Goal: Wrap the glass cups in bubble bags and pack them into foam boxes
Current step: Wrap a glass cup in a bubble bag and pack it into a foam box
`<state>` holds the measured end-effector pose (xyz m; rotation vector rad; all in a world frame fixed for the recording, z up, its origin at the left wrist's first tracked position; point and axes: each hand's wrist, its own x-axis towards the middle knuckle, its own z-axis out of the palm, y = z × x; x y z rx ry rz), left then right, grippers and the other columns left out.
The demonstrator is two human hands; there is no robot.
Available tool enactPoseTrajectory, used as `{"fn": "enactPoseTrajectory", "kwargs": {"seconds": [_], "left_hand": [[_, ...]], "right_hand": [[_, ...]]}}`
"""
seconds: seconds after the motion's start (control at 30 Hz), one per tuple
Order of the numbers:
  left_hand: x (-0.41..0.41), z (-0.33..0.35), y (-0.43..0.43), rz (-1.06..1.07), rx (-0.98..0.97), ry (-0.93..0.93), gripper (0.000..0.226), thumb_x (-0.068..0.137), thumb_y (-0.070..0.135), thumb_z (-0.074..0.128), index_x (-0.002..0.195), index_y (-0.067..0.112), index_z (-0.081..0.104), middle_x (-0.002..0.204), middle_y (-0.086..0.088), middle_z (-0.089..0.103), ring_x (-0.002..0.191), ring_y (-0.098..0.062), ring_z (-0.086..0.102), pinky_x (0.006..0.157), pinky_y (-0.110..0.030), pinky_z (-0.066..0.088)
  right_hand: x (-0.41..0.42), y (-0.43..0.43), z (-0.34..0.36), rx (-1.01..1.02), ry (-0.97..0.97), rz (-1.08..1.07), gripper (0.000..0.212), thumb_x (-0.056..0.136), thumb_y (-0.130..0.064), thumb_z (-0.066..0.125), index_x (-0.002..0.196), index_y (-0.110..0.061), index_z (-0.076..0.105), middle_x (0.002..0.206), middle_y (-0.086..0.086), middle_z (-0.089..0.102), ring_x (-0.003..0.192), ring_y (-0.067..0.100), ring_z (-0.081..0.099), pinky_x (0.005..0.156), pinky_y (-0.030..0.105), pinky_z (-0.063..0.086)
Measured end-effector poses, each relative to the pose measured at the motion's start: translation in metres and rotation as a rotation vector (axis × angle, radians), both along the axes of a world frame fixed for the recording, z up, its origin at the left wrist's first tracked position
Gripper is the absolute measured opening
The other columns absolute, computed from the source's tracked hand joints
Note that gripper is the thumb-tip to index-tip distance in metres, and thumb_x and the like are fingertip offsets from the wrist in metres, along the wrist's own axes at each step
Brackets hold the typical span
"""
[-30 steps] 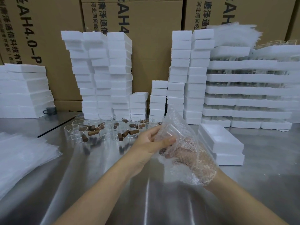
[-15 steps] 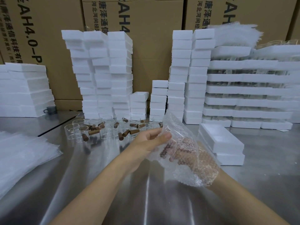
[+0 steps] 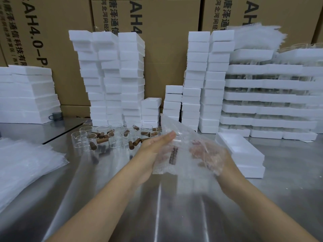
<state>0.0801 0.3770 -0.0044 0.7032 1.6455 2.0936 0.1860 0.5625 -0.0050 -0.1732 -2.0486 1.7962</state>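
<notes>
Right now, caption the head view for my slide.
Left hand pressing, right hand holding a bubble bag with a brown handle inside, beside an open foam box.

Forearms fwd, converging. L hand (image 3: 156, 147) — fingers straight, flat against bubble bag (image 3: 170, 126). R hand (image 3: 208, 155) — fingers curled round it.
</notes>
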Motion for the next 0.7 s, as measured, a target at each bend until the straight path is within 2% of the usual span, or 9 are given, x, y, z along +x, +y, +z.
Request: {"fn": "enactPoseTrajectory", "kwargs": {"seconds": [0.07, 0.13, 0.2, 0.3, 0.33, 0.4, 0.47, 0.57, 0.7], "left_hand": [[-0.002, -0.001, -0.001, 0.029, 0.052, -0.070, 0.061, 0.089, 0.061, 0.079, 0.131, 0.017, 0.077, 0.135, -0.006, 0.075, 0.132, -0.030, 0.067, 0.119, -0.057, 0.045], [-0.002, 0.001, -0.003, -0.008, 0.108, -0.149, 0.049, 0.092, 0.059, 0.076, 0.124, 0.023, 0.081, 0.135, -0.006, 0.075, 0.127, -0.026, 0.071, 0.105, -0.049, 0.059], [0.000, 0.002, -0.005, -0.065, 0.149, -0.210, 0.040, 0.093, 0.058, 0.074, 0.118, 0.028, 0.084, 0.133, -0.007, 0.076, 0.122, -0.025, 0.074, 0.094, -0.046, 0.064], [0.004, 0.003, -0.003, -0.077, 0.142, -0.218, 0.051, 0.095, 0.058, 0.072, 0.130, 0.021, 0.078, 0.136, -0.009, 0.074, 0.124, -0.026, 0.073, 0.099, -0.047, 0.060], [0.006, 0.003, -0.001, -0.091, 0.122, -0.200, 0.055, 0.097, 0.057, 0.071, 0.136, 0.018, 0.073, 0.137, -0.010, 0.074, 0.125, -0.027, 0.072, 0.101, -0.047, 0.060], [0.009, 0.003, 0.001, -0.107, 0.075, -0.155, 0.054, 0.098, 0.052, 0.073, 0.137, 0.015, 0.069, 0.131, -0.008, 0.076, 0.119, -0.024, 0.075, 0.089, -0.037, 0.065], [0.010, 0.001, 0.002, -0.114, 0.019, -0.101, 0.052, 0.097, 0.048, 0.076, 0.135, 0.013, 0.071, 0.129, -0.008, 0.078, 0.117, -0.022, 0.076, 0.082, -0.028, 0.064], [0.010, 0.001, 0.002, -0.089, -0.075, -0.072, 0.064, 0.085, 0.055, 0.085, 0.132, 0.014, 0.075, 0.128, -0.011, 0.078, 0.117, -0.028, 0.076, 0.089, -0.037, 0.064], [0.005, -0.001, 0.002, -0.018, -0.161, -0.071, 0.092, 0.048, 0.071, 0.098, 0.121, 0.019, 0.079, 0.117, -0.007, 0.081, 0.104, -0.025, 0.080, 0.091, -0.042, 0.059]], "right_hand": [[0.001, 0.004, 0.002, 0.028, 0.103, -0.164, 0.013, 0.101, -0.036, 0.066, 0.103, -0.028, 0.076, 0.099, -0.010, 0.078, 0.096, 0.009, 0.074, 0.080, 0.030, 0.059], [0.003, 0.005, 0.004, -0.151, 0.173, -0.170, 0.053, 0.090, -0.076, 0.055, 0.123, -0.038, 0.070, 0.127, -0.013, 0.070, 0.124, 0.012, 0.063, 0.103, 0.042, 0.050], [0.002, 0.010, -0.001, -0.293, 0.184, -0.033, 0.089, 0.063, -0.101, 0.055, 0.142, -0.060, 0.050, 0.150, -0.022, 0.051, 0.138, 0.011, 0.050, 0.105, 0.052, 0.046], [0.000, 0.003, -0.004, -0.224, 0.115, 0.142, 0.106, 0.053, -0.081, 0.088, 0.135, -0.087, 0.021, 0.160, -0.026, 0.034, 0.140, 0.018, 0.052, 0.090, 0.060, 0.060], [-0.001, 0.001, -0.008, -0.159, 0.100, 0.131, 0.118, 0.052, -0.069, 0.097, 0.134, -0.089, 0.015, 0.160, -0.022, 0.040, 0.138, 0.019, 0.056, 0.089, 0.060, 0.061], [-0.006, 0.001, -0.019, -0.099, 0.129, 0.095, 0.129, 0.053, -0.051, 0.104, 0.140, -0.085, 0.015, 0.151, -0.022, 0.055, 0.133, 0.016, 0.061, 0.097, 0.058, 0.058], [-0.007, 0.003, -0.021, -0.156, 0.140, 0.142, 0.117, 0.061, -0.035, 0.103, 0.150, -0.067, 0.032, 0.143, -0.013, 0.065, 0.128, 0.016, 0.066, 0.101, 0.048, 0.058], [-0.003, 0.005, -0.013, -0.219, 0.099, 0.241, 0.065, 0.077, -0.018, 0.093, 0.133, -0.039, 0.067, 0.130, 0.007, 0.074, 0.117, 0.025, 0.073, 0.098, 0.042, 0.059], [-0.004, 0.010, -0.008, -0.272, 0.095, 0.211, 0.041, 0.089, -0.004, 0.078, 0.128, -0.008, 0.066, 0.124, 0.019, 0.074, 0.114, 0.037, 0.073, 0.103, 0.050, 0.055]]}}
